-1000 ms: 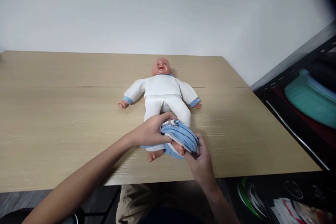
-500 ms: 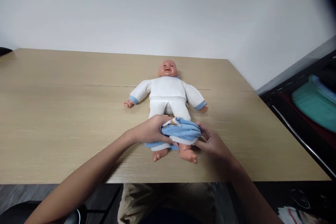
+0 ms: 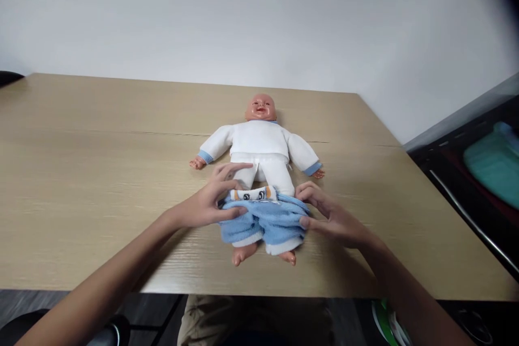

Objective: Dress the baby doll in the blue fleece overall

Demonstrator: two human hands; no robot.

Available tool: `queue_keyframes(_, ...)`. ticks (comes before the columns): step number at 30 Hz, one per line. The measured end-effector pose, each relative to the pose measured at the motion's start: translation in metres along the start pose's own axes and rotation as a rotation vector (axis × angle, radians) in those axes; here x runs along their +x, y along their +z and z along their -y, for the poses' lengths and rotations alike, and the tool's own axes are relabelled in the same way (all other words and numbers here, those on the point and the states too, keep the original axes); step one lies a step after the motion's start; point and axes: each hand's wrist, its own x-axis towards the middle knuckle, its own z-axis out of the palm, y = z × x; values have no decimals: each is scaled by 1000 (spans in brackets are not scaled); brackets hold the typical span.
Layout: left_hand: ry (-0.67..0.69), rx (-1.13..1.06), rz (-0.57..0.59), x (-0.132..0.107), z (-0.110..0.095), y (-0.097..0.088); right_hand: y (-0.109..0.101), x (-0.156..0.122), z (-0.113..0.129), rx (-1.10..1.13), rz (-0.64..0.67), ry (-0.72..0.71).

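Pinching the waistband of the blue trousers (image 3: 265, 223) with the left hand (image 3: 208, 204): thumb under the cloth, index and middle fingers stretched out over the white thigh of the doll (image 3: 261, 143). Gripping the opposite side of the same waistband with the right hand (image 3: 330, 217), fingers curled in and thumb pressed to the fabric.

Between the two hands, trousers bunched around the doll's lower legs, with both bare feet poking out below the white cuffs toward the near edge of the table (image 3: 101, 184). Beyond the fingertips, lying on its back with head toward the wall and arms spread: one small hand just past the left knuckles, the other just past the right.

Behind the wrists, only a narrow strip of tabletop before the near edge. Outward of the left hand, a wide stretch of tabletop running to the far-left corner. Outward of the right hand, less room: the table's right edge near, then a dark shelf (image 3: 458, 173) holding something teal (image 3: 492, 159). Ahead of both hands, more tabletop past the doll's head, up to the far edge against the wall.
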Motion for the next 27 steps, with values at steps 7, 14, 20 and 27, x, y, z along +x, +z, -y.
queue_keyframes(7,-127,-421,-208,17,18,15,4,43,-22,282,-76,131)
queue_keyframes(14,-128,-397,-243,-7,35,20,27,39,-46,560,-205,263)
queue_keyframes(20,-264,-498,-289,-8,39,25,46,39,-37,668,-288,326)
queue_keyframes(27,-309,-693,-376,2,43,34,41,45,-46,523,-284,263)
